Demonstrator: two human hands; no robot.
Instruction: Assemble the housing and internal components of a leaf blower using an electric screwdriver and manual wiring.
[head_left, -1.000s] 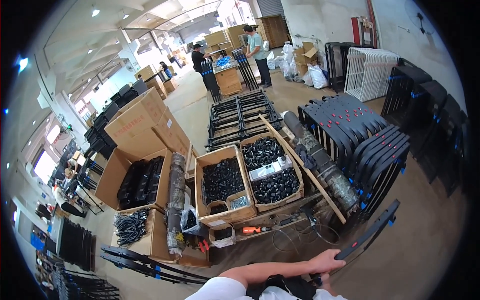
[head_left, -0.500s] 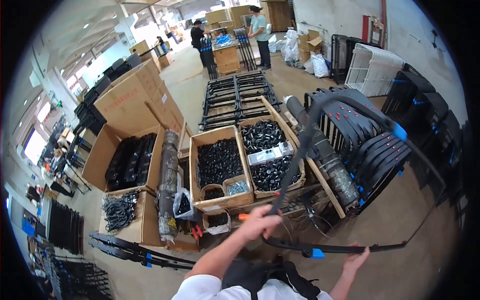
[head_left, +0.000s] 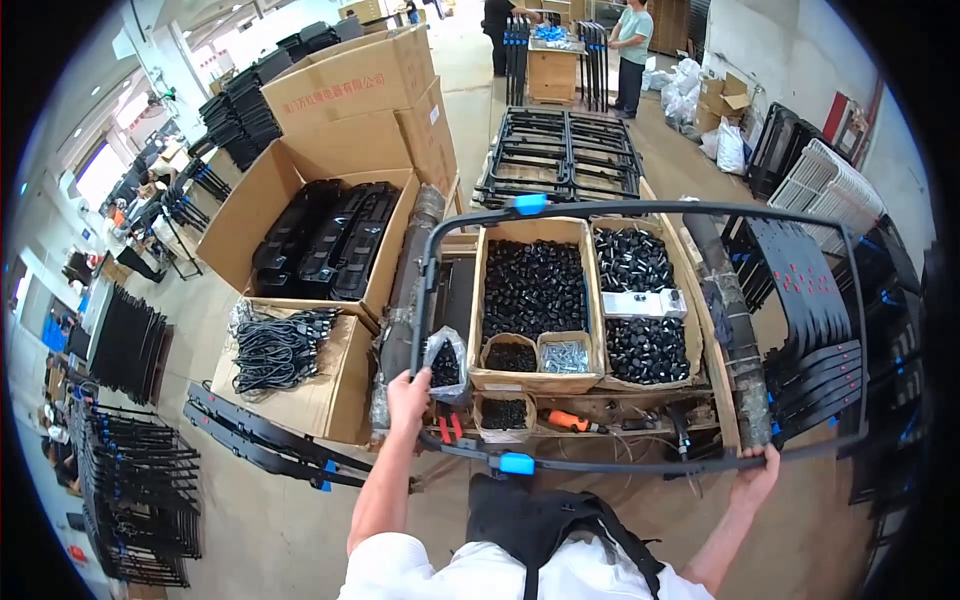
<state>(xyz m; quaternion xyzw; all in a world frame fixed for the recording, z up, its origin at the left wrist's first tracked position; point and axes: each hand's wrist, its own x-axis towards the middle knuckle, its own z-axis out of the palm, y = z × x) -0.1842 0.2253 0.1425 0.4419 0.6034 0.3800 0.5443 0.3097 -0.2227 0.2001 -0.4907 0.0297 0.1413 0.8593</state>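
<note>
The black rectangular frame (head_left: 620, 468), long axis left-to-right, extended forward from both hands, left hand (head_left: 407, 401) clasping its left side, right hand (head_left: 757, 477) curled around its near bar.

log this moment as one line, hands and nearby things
left hand: holding black frame, left side | right hand: holding frame's lower edge | seen through frame: open cardboard box, orange-handled tool

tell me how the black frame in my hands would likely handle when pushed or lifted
Probably fairly stiff: the black frame spans from left hand to right hand without obvious sagging. Likely light for its size: it looks slim around an open middle.
</note>
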